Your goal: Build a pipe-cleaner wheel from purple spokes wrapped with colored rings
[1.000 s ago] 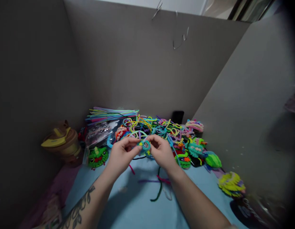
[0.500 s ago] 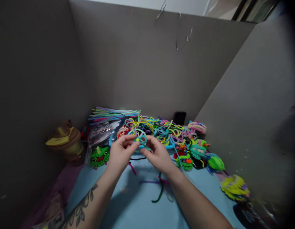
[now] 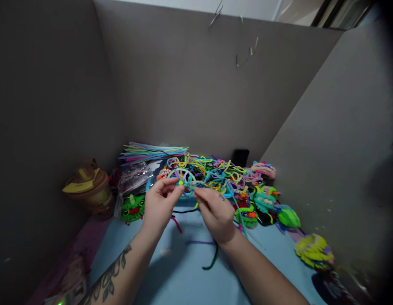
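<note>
Head view – both hands, left hand [image 3: 160, 206] and right hand [image 3: 217, 212], pinch one teal pipe-cleaner loop [image 3: 186, 183] between fingertips

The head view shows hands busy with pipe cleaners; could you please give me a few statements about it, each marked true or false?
1. Both hands pinch a small teal pipe-cleaner piece. True: the left hand and the right hand meet on it.
2. The green frog-like figure lies right of the right hand. False: it lies left of the left hand.
3. A bundle of straight pipe cleaners lies at the back left of the blue mat. True.
4. The brown and yellow cup stands on the blue mat. False: it stands off it, to the left.
5. A dark green pipe cleaner is held in the left hand. False: it lies loose on the mat.
</note>
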Demonstrator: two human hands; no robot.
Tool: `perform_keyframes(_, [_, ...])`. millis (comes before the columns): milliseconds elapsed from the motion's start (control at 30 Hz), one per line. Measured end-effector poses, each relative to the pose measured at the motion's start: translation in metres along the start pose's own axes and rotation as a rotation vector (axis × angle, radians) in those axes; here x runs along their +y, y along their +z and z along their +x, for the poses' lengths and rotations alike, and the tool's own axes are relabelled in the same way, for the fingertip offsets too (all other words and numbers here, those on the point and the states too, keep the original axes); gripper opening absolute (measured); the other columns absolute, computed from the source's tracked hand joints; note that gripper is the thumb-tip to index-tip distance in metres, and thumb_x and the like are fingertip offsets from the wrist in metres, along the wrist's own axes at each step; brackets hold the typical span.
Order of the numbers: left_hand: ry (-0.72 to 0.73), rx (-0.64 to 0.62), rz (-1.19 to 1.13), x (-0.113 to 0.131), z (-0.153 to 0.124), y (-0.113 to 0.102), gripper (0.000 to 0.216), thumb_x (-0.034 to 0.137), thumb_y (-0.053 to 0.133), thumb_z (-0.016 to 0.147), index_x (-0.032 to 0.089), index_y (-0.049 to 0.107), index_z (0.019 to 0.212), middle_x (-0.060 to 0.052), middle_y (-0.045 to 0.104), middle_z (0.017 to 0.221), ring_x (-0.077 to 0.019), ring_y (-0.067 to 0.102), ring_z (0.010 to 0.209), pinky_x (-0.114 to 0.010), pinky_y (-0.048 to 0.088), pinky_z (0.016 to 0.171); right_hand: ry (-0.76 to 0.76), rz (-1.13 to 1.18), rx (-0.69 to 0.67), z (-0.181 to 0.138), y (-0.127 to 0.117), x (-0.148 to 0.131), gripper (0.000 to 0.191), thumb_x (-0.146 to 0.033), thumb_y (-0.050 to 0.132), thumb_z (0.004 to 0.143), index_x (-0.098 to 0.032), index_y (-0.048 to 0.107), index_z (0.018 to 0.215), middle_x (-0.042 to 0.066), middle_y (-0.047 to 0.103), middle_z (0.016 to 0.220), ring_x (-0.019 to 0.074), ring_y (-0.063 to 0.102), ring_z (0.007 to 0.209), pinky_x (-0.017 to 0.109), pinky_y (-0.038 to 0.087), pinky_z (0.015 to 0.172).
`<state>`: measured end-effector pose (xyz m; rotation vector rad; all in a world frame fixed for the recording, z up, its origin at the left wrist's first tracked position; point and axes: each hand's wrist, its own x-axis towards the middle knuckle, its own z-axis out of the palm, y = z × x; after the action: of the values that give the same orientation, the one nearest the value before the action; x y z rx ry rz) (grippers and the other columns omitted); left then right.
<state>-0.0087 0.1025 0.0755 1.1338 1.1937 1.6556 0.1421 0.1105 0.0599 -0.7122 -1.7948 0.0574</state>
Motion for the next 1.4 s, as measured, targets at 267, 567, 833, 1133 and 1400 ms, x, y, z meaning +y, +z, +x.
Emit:
perform_keyframes(267, [0.049, -0.02, 0.056, 0.004, -0.002, 0.002, 0.025, 0.026, 0.073, 0.066, 0.016, 0.067, 0.088, 0.002, 0.061, 0.064, -0.0092, 0.052, 0.056, -0.02, 0.04, 0.053, -0.097, 0.239, -0.244, 0.013, -0.01, -0.019, 0.021, -0.012, 0.05, 0.085, -0.025, 0.064, 0.095, 0.003, 0.071, 0.08, 0.0148, 0.067, 0.077, 0.028, 0.055, 0.069])
perform_keyframes(567, [0.062, 0.001, 0.108, -0.001, 0.002, -0.003, 0.025, 0.028, 0.073, 0.067, 0.016, 0.067, 0.088, 0.002, 0.061, 0.064, -0.0098, 0.052, 0.057, -0.021, 0.04, 0.055, 0.06, 0.454, -0.202, 0.014, -0.032, -0.024, 0.012, -0.028, 0.059, 0.084, -0.025, 0.066, 0.093, 0.004, 0.07, 0.08, 0.0176, 0.067, 0.074, 0.032, 0.056, 0.067])
perform_keyframes(833, [-0.082, 0.002, -0.063, -0.001, 0.003, 0.002, 0.032, 0.026, 0.077, 0.059, 0.014, 0.066, 0.088, 0.001, 0.066, 0.065, -0.011, 0.06, 0.061, -0.022, 0.046, 0.061, 0.551, 0.555, 0.112, 0.01, 0.0, -0.001, 0.017, -0.036, 0.054, 0.086, -0.022, 0.055, 0.095, 0.006, 0.067, 0.088, 0.013, 0.061, 0.06, 0.027, 0.053, 0.056])
perform_keyframes(1133, [0.009, 0.076, 0.03, -0.003, -0.004, 0.008, 0.029, 0.026, 0.076, 0.063, 0.014, 0.067, 0.088, -0.004, 0.07, 0.079, -0.0137, 0.063, 0.071, -0.024, 0.049, 0.067, 0.604, 0.357, -0.09, 0.012, 0.008, -0.011, 0.025, -0.028, 0.07, 0.069, -0.02, 0.058, 0.09, 0.003, 0.066, 0.08, 0.0152, 0.062, 0.065, 0.025, 0.052, 0.056])
perform_keyframes(1400, [-0.02, 0.069, -0.05, -0.001, -0.004, 0.008, 0.025, 0.028, 0.074, 0.066, 0.014, 0.067, 0.085, -0.003, 0.07, 0.077, -0.0134, 0.064, 0.071, -0.024, 0.051, 0.069, 0.385, 0.14, -0.055, 0.008, 0.01, -0.013, 0.021, -0.014, 0.055, 0.079, -0.021, 0.067, 0.094, 0.006, 0.07, 0.088, 0.0173, 0.065, 0.079, 0.031, 0.053, 0.075])
